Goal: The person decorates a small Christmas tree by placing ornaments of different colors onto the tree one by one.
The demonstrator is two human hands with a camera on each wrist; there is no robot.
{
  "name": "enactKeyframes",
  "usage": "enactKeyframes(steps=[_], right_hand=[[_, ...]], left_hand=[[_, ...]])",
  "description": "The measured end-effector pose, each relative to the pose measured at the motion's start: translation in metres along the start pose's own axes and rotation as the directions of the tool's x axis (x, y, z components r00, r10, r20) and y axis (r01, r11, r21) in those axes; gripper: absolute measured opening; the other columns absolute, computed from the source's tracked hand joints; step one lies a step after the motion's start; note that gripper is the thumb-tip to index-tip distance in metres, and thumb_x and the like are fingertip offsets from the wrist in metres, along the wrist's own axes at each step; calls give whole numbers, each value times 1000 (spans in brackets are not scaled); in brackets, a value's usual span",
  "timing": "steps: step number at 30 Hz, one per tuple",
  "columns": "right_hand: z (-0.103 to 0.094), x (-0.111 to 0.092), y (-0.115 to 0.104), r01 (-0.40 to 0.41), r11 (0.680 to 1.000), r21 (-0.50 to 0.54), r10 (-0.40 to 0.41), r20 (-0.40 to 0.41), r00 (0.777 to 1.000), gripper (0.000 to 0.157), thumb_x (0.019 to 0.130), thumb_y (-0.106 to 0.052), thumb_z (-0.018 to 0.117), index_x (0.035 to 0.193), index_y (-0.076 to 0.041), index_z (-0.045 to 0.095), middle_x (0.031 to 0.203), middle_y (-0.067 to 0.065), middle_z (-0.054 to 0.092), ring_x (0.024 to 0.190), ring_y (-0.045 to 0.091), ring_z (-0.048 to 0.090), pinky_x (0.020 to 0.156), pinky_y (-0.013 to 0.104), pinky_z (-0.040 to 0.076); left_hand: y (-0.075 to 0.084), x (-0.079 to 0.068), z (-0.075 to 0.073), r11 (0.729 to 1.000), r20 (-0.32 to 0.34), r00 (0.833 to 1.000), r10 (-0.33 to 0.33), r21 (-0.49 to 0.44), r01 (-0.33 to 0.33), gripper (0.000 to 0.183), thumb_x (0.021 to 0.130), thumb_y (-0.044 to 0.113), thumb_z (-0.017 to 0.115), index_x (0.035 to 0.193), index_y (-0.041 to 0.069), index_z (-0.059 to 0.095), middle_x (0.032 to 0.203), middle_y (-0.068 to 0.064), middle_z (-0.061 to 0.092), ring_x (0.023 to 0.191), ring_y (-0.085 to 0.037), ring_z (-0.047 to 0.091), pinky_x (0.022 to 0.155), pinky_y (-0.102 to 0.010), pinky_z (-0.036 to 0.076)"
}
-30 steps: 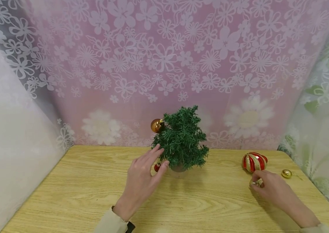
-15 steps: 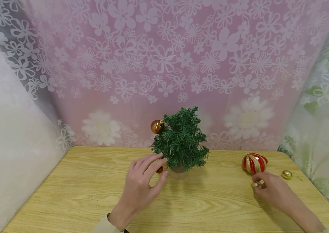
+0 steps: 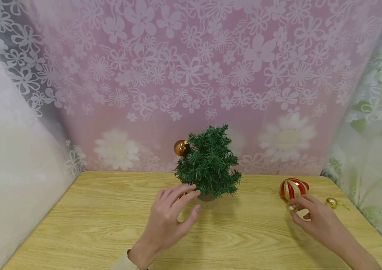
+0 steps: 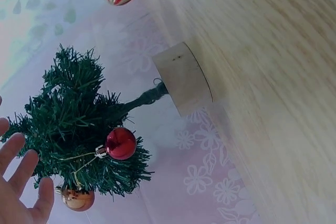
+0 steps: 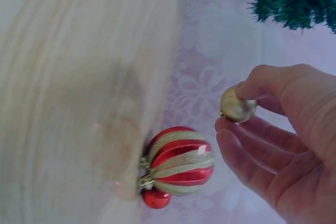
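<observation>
A small green artificial Christmas tree (image 3: 211, 163) stands on a round wooden base (image 4: 184, 80) at the table's middle. My left hand (image 3: 169, 219) is in front of its lower left, fingers relaxed and apart, holding nothing. A shiny red bauble (image 4: 121, 144) hangs from a low branch on a gold thread; in the head view the fingers mostly hide it. An amber-gold bauble (image 3: 181, 148) hangs at the upper left. My right hand (image 3: 319, 219) pinches a small matte gold bauble (image 5: 239, 105) between thumb and fingertips, above the table at the right.
A large red-and-gold striped bauble (image 3: 293, 188) lies on the wooden table (image 3: 116, 210), just behind my right hand. Beside it is a small red bauble (image 5: 157, 199). A shiny gold bauble (image 3: 331, 203) lies near the right edge. A floral curtain (image 3: 191, 75) hangs behind.
My left hand has drawn slightly down and back from the branches, now covering the red bauble. My right hand has turned the pinched gold bauble and shifted it slightly left and up.
</observation>
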State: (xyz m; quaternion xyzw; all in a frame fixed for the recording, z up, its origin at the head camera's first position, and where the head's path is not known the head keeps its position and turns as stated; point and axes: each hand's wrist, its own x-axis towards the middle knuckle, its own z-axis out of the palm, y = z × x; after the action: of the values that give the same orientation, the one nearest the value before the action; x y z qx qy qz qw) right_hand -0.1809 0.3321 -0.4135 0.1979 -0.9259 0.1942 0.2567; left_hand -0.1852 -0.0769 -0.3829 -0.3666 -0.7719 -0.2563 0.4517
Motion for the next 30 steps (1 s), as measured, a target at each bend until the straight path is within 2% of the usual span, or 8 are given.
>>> enactKeyframes(steps=[5,11,18,25,30], right_hand=[[-5,5,-10,78,997,13,-77,-68,995,45,66,10,87,97,-18,71,96,-3,66,75,-4,61,57,7,47],[-11,9,-29,135,990,44,-129,-111,985,52,62,12,87,102,-18,73,101,-3,67,78,-2,63,61,6,48],[-15,14,-47,160,985,65,-151,-126,980,55,62,12,87,104,-20,73,103,-5,68,80,-1,65,63,5,48],[-19,19,-59,207,974,89,-192,-152,970,57,60,14,85,105,-19,74,104,-5,68,81,-2,64,65,5,49],[-22,23,-69,228,969,100,-211,-156,965,56,61,14,85,105,-20,74,106,-5,68,84,-2,64,67,5,49]], left_hand=[[2,0,2,1000,-9,1000,8,-30,-8,27,102,31,61,120,16,74,118,-4,75,108,-18,68,85,-34,51],[3,-1,5,998,-11,1000,16,-56,-17,25,102,29,62,118,15,74,117,-4,75,108,-18,69,86,-33,52],[5,-1,6,996,-15,999,34,-83,-35,23,101,27,63,116,14,74,115,-4,75,106,-18,69,88,-33,53],[8,0,7,991,-46,996,72,-113,-77,22,100,24,63,115,13,75,116,-3,75,106,-18,69,91,-32,53],[11,1,8,983,-27,998,58,-170,-62,22,98,21,66,117,13,74,117,-2,75,106,-16,70,92,-31,53]])
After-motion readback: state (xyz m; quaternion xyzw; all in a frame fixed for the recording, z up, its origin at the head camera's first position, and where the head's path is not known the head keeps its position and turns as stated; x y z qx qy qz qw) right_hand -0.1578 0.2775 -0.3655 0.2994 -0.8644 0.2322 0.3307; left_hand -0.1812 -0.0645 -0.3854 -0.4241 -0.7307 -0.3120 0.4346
